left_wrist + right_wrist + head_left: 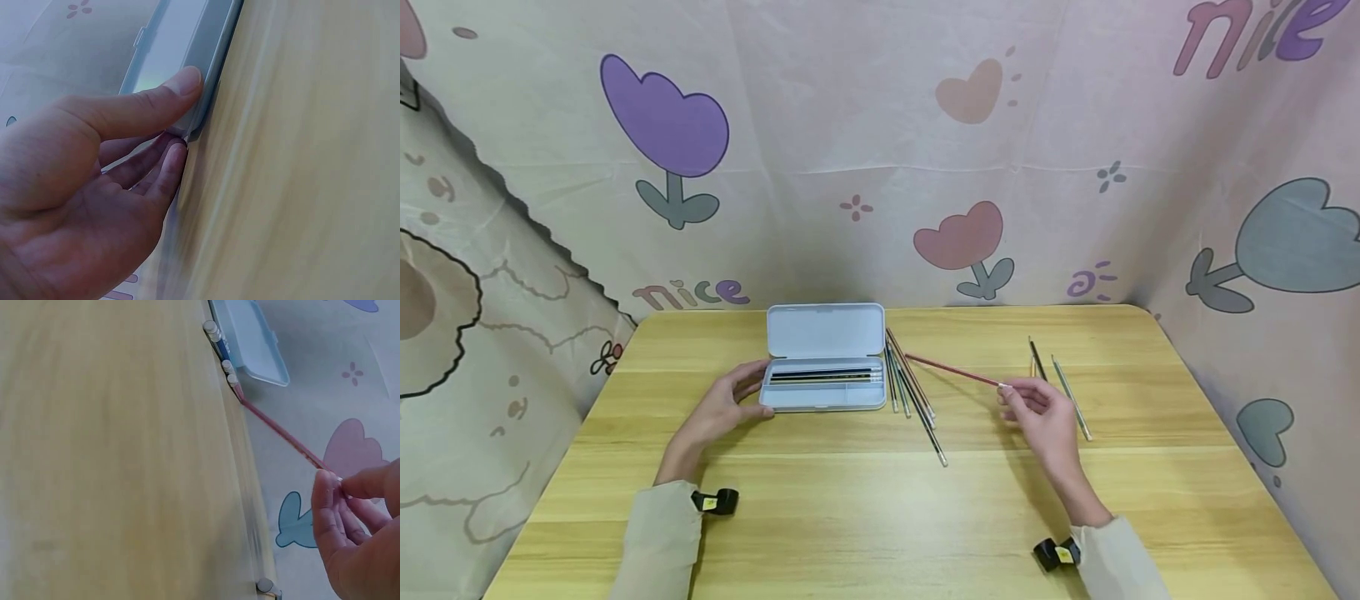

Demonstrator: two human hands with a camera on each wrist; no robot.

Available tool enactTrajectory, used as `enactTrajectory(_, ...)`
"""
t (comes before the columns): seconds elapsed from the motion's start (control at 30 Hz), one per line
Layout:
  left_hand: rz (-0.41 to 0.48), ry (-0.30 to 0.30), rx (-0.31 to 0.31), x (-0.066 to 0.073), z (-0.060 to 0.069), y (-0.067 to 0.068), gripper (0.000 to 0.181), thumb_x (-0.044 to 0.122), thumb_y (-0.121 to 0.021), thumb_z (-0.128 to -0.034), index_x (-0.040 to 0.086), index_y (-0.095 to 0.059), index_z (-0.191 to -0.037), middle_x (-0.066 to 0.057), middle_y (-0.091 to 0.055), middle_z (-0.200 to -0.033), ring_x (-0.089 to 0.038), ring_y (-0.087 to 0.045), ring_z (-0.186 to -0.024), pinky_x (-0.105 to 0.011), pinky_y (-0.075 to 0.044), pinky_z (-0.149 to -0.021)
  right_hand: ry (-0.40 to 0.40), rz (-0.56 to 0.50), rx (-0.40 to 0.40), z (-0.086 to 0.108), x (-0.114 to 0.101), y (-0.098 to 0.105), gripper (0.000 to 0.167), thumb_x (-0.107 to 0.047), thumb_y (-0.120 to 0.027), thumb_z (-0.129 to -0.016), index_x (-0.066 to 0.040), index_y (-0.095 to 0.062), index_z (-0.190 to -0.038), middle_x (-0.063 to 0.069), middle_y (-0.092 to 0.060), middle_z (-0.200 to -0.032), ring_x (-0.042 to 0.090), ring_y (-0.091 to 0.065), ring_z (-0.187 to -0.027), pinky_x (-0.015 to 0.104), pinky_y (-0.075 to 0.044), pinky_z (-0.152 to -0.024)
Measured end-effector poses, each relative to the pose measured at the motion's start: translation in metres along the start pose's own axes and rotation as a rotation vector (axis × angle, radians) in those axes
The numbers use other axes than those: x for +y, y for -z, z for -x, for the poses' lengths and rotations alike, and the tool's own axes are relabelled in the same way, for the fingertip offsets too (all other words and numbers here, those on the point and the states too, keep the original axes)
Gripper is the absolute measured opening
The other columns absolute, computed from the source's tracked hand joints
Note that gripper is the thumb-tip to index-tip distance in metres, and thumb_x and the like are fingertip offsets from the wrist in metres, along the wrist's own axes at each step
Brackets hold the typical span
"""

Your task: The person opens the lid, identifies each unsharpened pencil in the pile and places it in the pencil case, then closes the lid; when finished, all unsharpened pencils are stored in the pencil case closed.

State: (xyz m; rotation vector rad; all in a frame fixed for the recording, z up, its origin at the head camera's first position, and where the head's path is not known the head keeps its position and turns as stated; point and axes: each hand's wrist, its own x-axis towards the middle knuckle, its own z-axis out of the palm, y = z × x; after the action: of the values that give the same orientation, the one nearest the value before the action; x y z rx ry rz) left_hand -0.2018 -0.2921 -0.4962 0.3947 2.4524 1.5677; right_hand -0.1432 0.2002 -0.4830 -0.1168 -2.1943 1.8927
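A pale blue pencil case [801,399] lies with its lid [825,331] raised. Several dark pencils [820,377] rest in its rear compartment. My left hand [721,408] grips the case's left end, its thumb on the front wall in the left wrist view and its fingers round the corner. Between thumb and fingertips, my right hand [1043,417] pinches the end of a red pencil [953,369]. That pencil slants left, its far end near a loose bunch of pencils [913,385] beside the case. The right wrist view also shows the red pencil [281,432] in the pinch.
Beyond the right hand lie a grey-green pencil [1072,398], a black pencil [1037,358] and a partly hidden yellowish one. The wooden table [850,517] ends at a patterned cloth [820,125] behind. A black device [718,502] sits at the left wrist, another [1054,554] at the right.
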Motion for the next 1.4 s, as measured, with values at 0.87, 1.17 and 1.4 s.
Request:
enactTrajectory(0.87,0.001,-0.003,-0.001,-0.001,0.000,0.001,0.083,-0.003,-0.078,-0.0865,-0.002,-0.035,-0.157,-0.027,-0.040,-0.155,-0.049,-0.040,-0.141,-0.054,-0.038,-0.117,-0.061,-0.093,-0.019,-0.004,-0.002,-0.023,0.025,-0.007,-0.074,-0.094,0.009,-0.069,-0.112,0.028,-0.071,-0.101,0.029,-0.072,-0.084,0.032,-0.066,-0.071)
enactTrajectory(1.17,0.002,-0.005,-0.002,0.001,-0.001,0.000,0.082,-0.004,-0.078,-0.0862,-0.002,-0.035,-0.156,-0.028,-0.041,-0.154,-0.050,-0.040,-0.141,-0.054,-0.038,-0.117,-0.087,-0.142,-0.065,-0.011,-0.002,-0.048,0.021,-0.003,-0.073,-0.094,0.009,-0.071,-0.112,0.028,-0.072,-0.102,0.032,-0.072,-0.086,0.031,-0.065,-0.071)
enactTrajectory(1.4,0.008,-0.005,-0.001,0.000,-0.001,0.000,0.082,-0.004,-0.078,-0.0862,-0.003,-0.036,-0.156,-0.028,-0.041,-0.155,-0.050,-0.040,-0.141,-0.053,-0.038,-0.117,-0.113,-0.152,-0.102,-0.021,-0.006,-0.073,0.021,-0.006,-0.073,-0.095,0.006,-0.071,-0.112,0.030,-0.071,-0.106,0.039,-0.071,-0.093,0.036,-0.066,-0.076)
